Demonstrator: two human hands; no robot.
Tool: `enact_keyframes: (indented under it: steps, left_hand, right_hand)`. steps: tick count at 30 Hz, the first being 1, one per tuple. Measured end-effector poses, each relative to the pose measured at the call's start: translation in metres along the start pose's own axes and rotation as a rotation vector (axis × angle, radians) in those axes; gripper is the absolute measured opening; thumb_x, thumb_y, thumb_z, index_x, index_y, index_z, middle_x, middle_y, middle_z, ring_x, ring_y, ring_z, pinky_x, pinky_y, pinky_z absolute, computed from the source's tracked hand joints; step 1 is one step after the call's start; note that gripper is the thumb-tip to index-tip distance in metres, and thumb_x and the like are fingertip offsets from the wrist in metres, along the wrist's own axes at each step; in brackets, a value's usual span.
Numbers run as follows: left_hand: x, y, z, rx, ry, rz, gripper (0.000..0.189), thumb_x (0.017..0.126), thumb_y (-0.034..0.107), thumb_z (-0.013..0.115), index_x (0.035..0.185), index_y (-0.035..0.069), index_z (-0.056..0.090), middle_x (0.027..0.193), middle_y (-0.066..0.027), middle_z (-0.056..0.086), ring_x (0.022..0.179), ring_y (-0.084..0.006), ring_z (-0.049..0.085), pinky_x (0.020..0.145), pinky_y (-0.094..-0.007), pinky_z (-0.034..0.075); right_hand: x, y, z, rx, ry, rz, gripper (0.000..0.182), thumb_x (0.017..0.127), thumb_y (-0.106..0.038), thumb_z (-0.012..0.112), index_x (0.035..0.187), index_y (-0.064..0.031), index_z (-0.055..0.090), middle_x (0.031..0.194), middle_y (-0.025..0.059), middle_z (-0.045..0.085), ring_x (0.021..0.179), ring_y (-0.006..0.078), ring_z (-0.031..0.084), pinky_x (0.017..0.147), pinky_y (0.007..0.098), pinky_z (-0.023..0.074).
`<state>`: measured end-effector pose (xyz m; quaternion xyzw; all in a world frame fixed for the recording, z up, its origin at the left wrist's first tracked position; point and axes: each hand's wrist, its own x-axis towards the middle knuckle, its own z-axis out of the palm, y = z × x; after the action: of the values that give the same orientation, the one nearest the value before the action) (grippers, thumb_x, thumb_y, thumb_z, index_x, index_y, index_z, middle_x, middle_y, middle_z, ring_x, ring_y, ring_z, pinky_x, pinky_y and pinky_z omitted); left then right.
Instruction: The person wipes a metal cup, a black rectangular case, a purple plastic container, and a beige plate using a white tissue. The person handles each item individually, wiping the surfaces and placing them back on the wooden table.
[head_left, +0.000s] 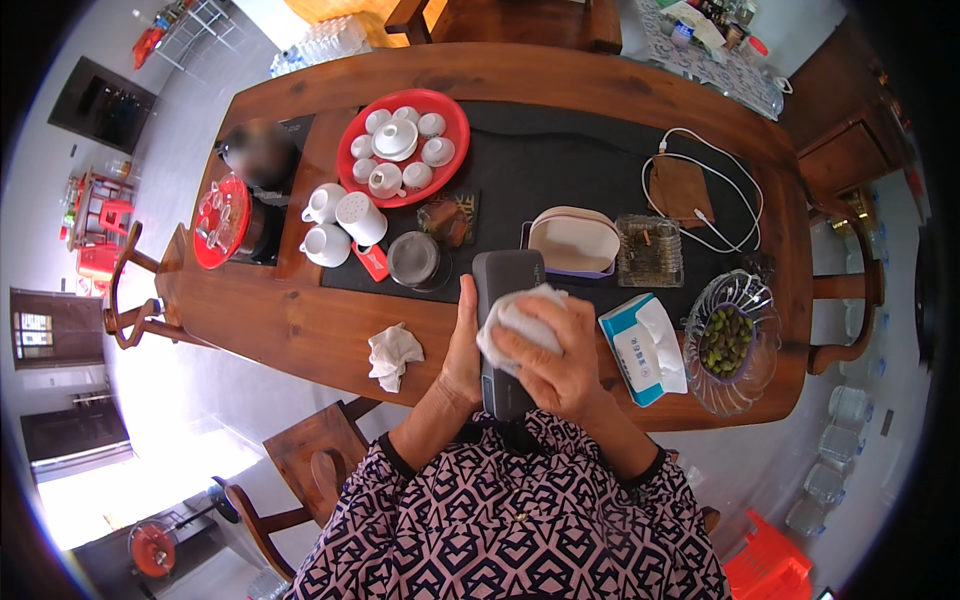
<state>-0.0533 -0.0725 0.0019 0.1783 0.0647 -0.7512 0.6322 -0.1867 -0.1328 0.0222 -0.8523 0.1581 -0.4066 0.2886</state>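
Note:
My left hand (463, 352) grips a dark grey power bank (504, 274) by its left side, with the thumb along the edge. The block is held up over the table's near edge, close to my body. Against its broad face my right hand (559, 352) presses a bunched white cloth (517, 330), the fingers spread over the fabric. The cloth and hand hide the middle of the power bank. A second crumpled pale cloth (395, 355) lies on the wood to the left of my left hand.
Beyond my hands stand a lidded glass jar (413, 259), an oval container (574, 240) and a clear ashtray (649, 251). To the right are a tissue pack (637, 352) and a glass bowl (761, 390) around green fruit. A red tray (459, 120) holds white teaware. A white cable (731, 169) loops over a brown pouch (679, 187).

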Motion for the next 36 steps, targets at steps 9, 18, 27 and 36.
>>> enact_keyframes:
  steps: [9, 18, 27, 36]
  left_hand:
    - [0.003, -0.009, -0.006, 0.124, 0.167, 0.130, 0.070, 0.090, 0.069, 0.032, 0.124, 0.011, 0.053, 0.115, -0.0090, 0.060, 0.102, -0.0223, 0.061, 0.088, -0.0345, 0.052]
    - [-0.002, 0.002, 0.004, 0.069, 0.153, 0.060, 0.068, 0.087, 0.072, 0.038, 0.109, 0.011, 0.058, 0.101, -0.0091, 0.063, 0.092, -0.0223, 0.064, 0.077, -0.0357, 0.055]
    - [0.003, -0.001, -0.009, 0.211, 0.317, 0.129, 0.074, 0.082, 0.077, 0.041, 0.101, 0.008, 0.060, 0.085, -0.0124, 0.065, 0.070, -0.0225, 0.065, 0.062, -0.0344, 0.056]
    - [-0.009, -0.011, 0.004, 0.013, 0.174, 0.018, 0.078, 0.083, 0.077, 0.037, 0.117, 0.009, 0.056, 0.106, -0.0131, 0.062, 0.095, -0.0264, 0.063, 0.082, -0.0393, 0.055]
  right_hand:
    - [0.020, 0.006, 0.009, 0.022, -0.008, 0.028, 0.032, 0.076, -0.011, 0.065, 0.107, -0.0108, 0.070, 0.118, 0.0146, 0.051, 0.105, 0.0324, 0.049, 0.091, 0.0423, 0.0407]
    - [0.017, -0.007, 0.004, 0.094, -0.116, 0.006, 0.032, 0.066, -0.002, 0.064, 0.097, -0.0096, 0.070, 0.120, 0.0145, 0.051, 0.105, 0.0319, 0.048, 0.091, 0.0415, 0.0403]
    - [-0.020, -0.034, -0.012, 0.126, -0.262, -0.016, 0.031, 0.068, -0.007, 0.067, 0.098, -0.0124, 0.070, 0.122, 0.0118, 0.051, 0.102, 0.0335, 0.048, 0.089, 0.0434, 0.0420]
    - [-0.007, -0.007, -0.001, 0.060, -0.077, 0.075, 0.035, 0.076, -0.008, 0.065, 0.110, -0.0120, 0.068, 0.120, 0.0146, 0.052, 0.100, 0.0323, 0.050, 0.087, 0.0419, 0.0428]
